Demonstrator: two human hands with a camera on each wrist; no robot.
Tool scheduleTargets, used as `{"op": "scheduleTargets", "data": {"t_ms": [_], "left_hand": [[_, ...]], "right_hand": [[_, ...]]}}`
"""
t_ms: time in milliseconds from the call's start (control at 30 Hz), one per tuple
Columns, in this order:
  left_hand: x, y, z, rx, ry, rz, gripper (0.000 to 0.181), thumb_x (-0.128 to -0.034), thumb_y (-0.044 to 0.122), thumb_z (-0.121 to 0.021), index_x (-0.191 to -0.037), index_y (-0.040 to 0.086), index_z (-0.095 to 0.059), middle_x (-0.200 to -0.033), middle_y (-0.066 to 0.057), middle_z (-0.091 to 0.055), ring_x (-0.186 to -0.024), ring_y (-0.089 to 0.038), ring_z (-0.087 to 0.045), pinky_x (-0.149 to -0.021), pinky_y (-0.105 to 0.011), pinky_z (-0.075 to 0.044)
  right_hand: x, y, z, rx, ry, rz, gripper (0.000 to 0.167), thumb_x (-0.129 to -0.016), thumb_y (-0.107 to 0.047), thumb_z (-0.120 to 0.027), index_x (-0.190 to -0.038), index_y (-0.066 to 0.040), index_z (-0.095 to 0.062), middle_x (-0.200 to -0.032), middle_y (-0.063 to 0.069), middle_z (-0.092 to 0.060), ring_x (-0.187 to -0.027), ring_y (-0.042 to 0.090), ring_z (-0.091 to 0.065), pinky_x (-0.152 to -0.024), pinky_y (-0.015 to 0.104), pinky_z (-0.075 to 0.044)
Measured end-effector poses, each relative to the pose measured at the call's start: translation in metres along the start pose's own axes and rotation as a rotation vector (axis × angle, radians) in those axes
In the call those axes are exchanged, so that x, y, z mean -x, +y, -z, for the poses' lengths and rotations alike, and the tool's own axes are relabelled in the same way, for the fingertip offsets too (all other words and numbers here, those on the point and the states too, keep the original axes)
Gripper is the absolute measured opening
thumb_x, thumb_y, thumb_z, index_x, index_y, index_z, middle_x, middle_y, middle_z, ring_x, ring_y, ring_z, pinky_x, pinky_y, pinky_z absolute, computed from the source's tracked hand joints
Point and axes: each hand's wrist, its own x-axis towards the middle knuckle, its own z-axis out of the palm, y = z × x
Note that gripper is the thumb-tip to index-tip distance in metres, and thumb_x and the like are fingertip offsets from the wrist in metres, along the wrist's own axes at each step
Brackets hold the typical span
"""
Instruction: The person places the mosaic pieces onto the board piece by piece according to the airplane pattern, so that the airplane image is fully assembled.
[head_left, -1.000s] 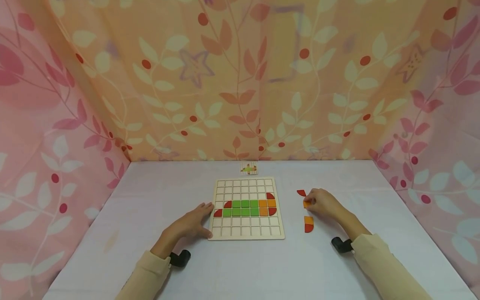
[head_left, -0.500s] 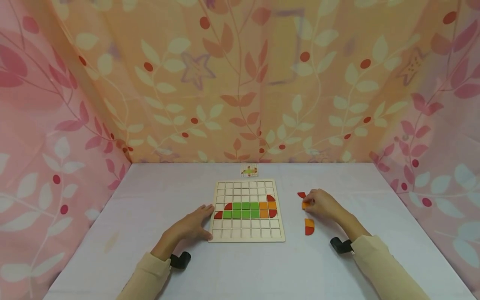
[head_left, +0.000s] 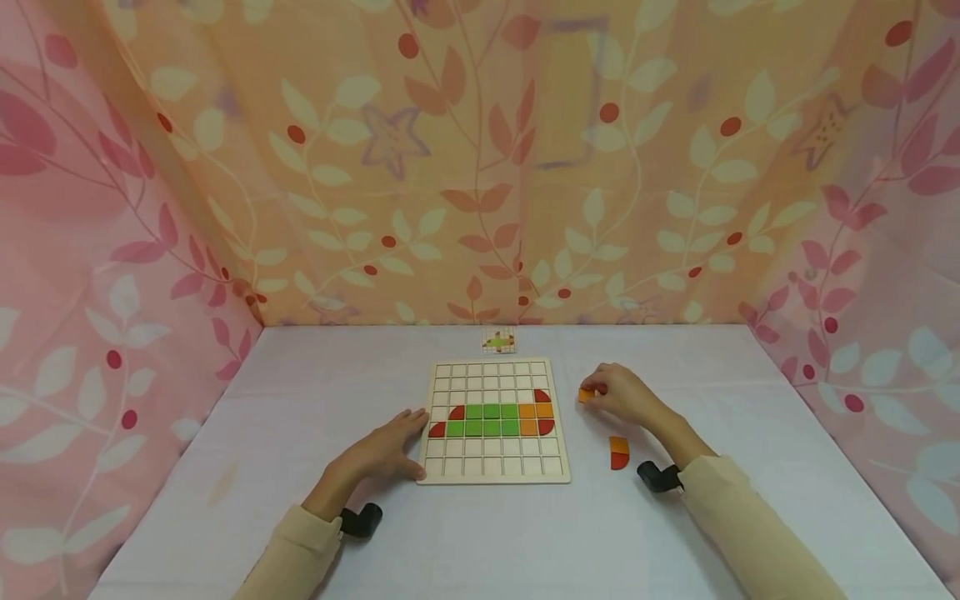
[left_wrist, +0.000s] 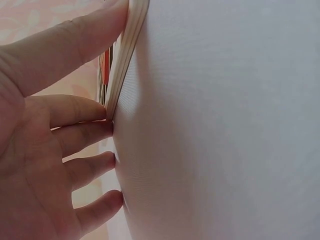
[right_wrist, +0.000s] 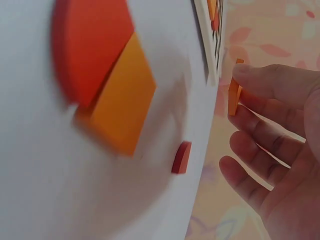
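Observation:
Between thumb and fingertips, my right hand [head_left: 621,394] pinches an orange square tile [head_left: 586,396], raised off the table to the right of the wooden grid board [head_left: 491,468]. My left hand [head_left: 382,446] rests along the board's left side, its fingers extended; in the left wrist view the thumb and index finger touch the board's edge [left_wrist: 127,50]. On the board lie green square tiles [head_left: 491,427], orange squares [head_left: 527,427] and red quarter-circle tiles [head_left: 546,427]. Another red quarter-circle tile [right_wrist: 182,157] lies on the table in the right wrist view; in the head view my right hand hides it.
Nearer me, right of the board, an orange square tile [head_left: 618,445] touches a red quarter-circle tile [head_left: 619,461]. A small pattern card [head_left: 498,340] lies behind the board. White cloth [head_left: 480,542] covers the table, and patterned curtains [head_left: 480,167] stand around it.
My right hand has picked the orange square tile up from the table and carried it left, toward the board. The left hand stays at the board's edge.

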Motion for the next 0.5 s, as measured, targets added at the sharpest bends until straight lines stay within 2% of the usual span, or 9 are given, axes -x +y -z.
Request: {"op": "scheduleTargets", "data": {"t_ms": [500], "left_hand": [[-0.001,-0.003,0.000,-0.005,-0.005,-0.007,0.094,-0.0711,0.019,-0.085,-0.150,0.006,-0.036,-0.160,-0.009,-0.031,-0.151,-0.033,-0.017,-0.119,-0.057,-0.021]], "right_hand": [[-0.036,-0.034,-0.015,-0.005,-0.022,0.042,0.026,-0.082,-0.015,-0.076,-0.105,-0.005,-0.075,-0.094,0.004,-0.068,-0.088,0.022,-0.057,-0.083,0.037,-0.049]]}}
